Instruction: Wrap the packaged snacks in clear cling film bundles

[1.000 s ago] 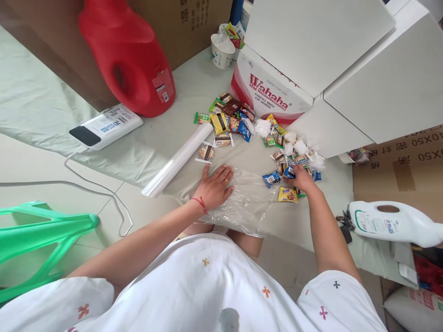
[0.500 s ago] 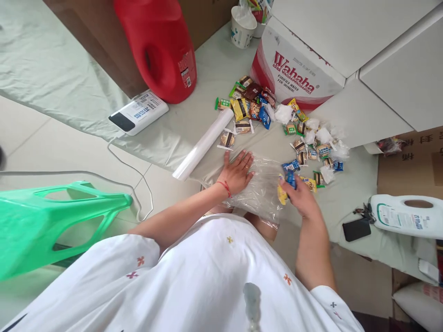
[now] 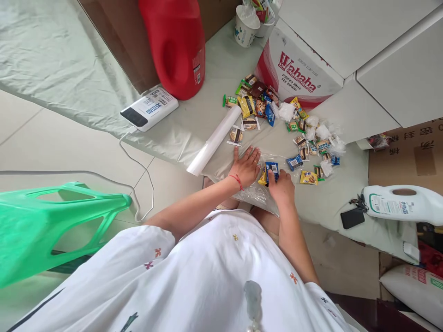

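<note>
My left hand [image 3: 245, 167] lies flat, fingers stretched out, on a clear plastic bag [image 3: 256, 196] at the front of the cloth-covered surface. Just right of it, my right hand [image 3: 284, 188] grips a blue snack packet [image 3: 272, 169] and a yellow snack packet [image 3: 262, 178], its thumb across the blue one. Both packets are over the bag; whether they rest on it or are inside, I cannot tell. Beside my right hand lie another blue packet [image 3: 294, 162] and a yellow cookie packet [image 3: 308, 177]. A wrapped round cookie [image 3: 236, 134] sits beyond my left fingertips.
A white plastic roll [image 3: 214, 140] lies left of the snack pile [image 3: 258, 99]. Behind stand a Wahaha carton [image 3: 294, 74], a red jug [image 3: 183, 50] and a paper cup [image 3: 247, 27]. A power bank [image 3: 152, 108], white bottle [image 3: 403, 203] and green stool [image 3: 65, 221] are at the sides.
My right hand has moved left with the blue and yellow packets, over the bag close to my left hand. My left hand remains flat on the bag. The whole view has shifted slightly.
</note>
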`<move>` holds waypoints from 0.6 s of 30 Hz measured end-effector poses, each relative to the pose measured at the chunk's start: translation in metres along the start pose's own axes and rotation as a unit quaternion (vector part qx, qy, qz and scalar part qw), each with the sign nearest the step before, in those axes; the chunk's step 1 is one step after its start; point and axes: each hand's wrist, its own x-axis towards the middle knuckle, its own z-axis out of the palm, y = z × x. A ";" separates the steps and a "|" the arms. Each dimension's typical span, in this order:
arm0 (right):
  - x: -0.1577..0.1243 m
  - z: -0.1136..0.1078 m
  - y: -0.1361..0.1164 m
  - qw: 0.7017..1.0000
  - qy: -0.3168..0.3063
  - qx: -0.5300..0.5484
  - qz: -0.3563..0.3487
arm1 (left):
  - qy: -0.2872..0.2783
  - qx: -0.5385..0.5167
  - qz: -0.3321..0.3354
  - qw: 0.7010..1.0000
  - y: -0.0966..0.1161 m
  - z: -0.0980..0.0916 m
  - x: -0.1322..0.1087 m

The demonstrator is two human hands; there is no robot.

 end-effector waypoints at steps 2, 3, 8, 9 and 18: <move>-0.005 -0.002 0.002 1.000 -0.019 -0.012 0.008 | -0.006 -0.002 0.001 1.000 0.000 0.000 0.001; -0.007 -0.002 0.002 0.999 -0.025 -0.015 0.012 | -0.009 -0.002 0.001 1.000 -0.001 0.000 0.001; -0.014 0.001 -0.002 1.000 -0.001 -0.029 0.005 | -0.008 -0.002 0.001 1.000 0.000 -0.001 0.001; -0.013 -0.001 0.001 1.000 0.003 -0.028 0.002 | -0.007 -0.002 0.001 1.000 0.000 -0.001 0.001; 0.093 -0.042 0.089 0.980 0.168 0.015 0.106 | 0.002 0.029 -0.001 1.000 0.000 0.000 -0.001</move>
